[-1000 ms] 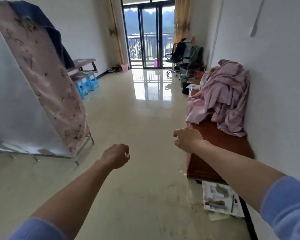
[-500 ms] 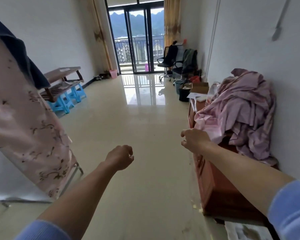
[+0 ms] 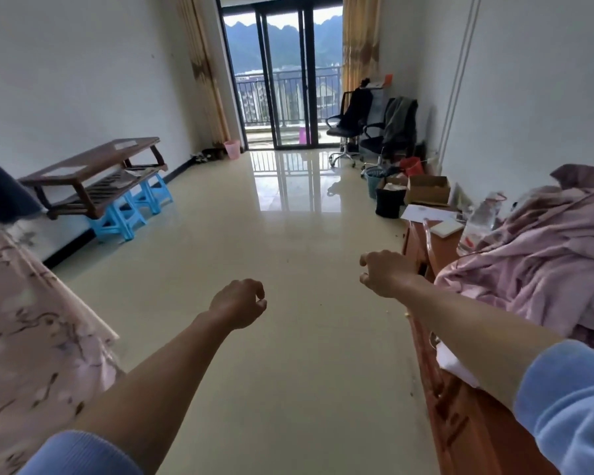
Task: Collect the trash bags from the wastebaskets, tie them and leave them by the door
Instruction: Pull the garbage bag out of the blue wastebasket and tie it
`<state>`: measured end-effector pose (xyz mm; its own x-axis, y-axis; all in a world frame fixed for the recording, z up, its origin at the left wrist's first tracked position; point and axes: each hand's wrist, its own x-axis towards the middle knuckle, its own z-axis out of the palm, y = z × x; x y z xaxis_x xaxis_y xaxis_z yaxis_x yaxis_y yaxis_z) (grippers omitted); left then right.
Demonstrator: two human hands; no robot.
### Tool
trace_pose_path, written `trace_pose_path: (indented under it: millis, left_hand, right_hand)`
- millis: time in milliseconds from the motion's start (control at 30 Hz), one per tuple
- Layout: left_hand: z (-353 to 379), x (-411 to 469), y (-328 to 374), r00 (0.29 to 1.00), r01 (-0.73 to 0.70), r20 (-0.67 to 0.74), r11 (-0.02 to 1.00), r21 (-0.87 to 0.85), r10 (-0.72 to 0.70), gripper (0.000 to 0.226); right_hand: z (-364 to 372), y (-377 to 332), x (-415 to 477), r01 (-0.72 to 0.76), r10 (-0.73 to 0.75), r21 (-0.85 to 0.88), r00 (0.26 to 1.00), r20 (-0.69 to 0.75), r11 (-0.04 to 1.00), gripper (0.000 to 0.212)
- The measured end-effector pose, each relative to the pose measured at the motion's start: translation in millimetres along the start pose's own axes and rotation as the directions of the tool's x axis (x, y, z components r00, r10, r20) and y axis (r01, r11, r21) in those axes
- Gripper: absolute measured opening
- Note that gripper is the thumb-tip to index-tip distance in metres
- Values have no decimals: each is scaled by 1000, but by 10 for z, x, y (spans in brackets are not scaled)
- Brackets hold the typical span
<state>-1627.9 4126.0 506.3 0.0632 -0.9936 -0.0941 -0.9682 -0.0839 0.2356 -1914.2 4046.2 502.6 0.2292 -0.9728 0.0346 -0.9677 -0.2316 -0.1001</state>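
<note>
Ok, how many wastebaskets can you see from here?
3: a pink wastebasket by the left curtain, plus a teal wastebasket and a black wastebasket next to each other along the right wall. More may be hidden.

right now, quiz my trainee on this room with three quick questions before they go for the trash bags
1. True or false: the left hand holds a trash bag.
2. Where does the pink wastebasket stand?
A. On the floor by the curtain, left of the glass door
B. On the wooden cabinet
C. Under an office chair
3. Fill the gap: the bin on the floor beside the cardboard box is ____ in colour.

Key:
1. False. Its fingers are loosely curled and hold nothing.
2. A
3. Black
</note>
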Motion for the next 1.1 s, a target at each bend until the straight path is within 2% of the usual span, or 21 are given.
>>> trace_pose_path:
  millis: [200,333,500,700,833,1100]
  left_hand:
    - [-19,1639,-358,999,31,44,999,4,-32,22]
    - [-75,2930,-540,999,-5,42,1000,-26,6,22]
    - [-369,4514,-694,996,-47,82,999,-6,47,23]
    - [-675,6233,-609,988,-129,85,992,9,127,21]
    - [-639,7444,-532,982,-170,82,985,9,168,21]
    - [-759,9835,-388,984,-126,124,992,-10,126,21]
  right_hand:
    - [231,-42,1608,50,-50,-40,999,13,998,40]
    - [322,45,2863,-6,5,-51,1000,-9,999,38]
    - [236,219,4336,-146,146,-13,989,-6,989,39]
    - [217,449,5764,-219,219,18,976,17,976,45]
    - [414,657,6867,-213,213,-5,977,29,977,45]
    - [569,1137,9382,-192,193,-19,978,80,981,44]
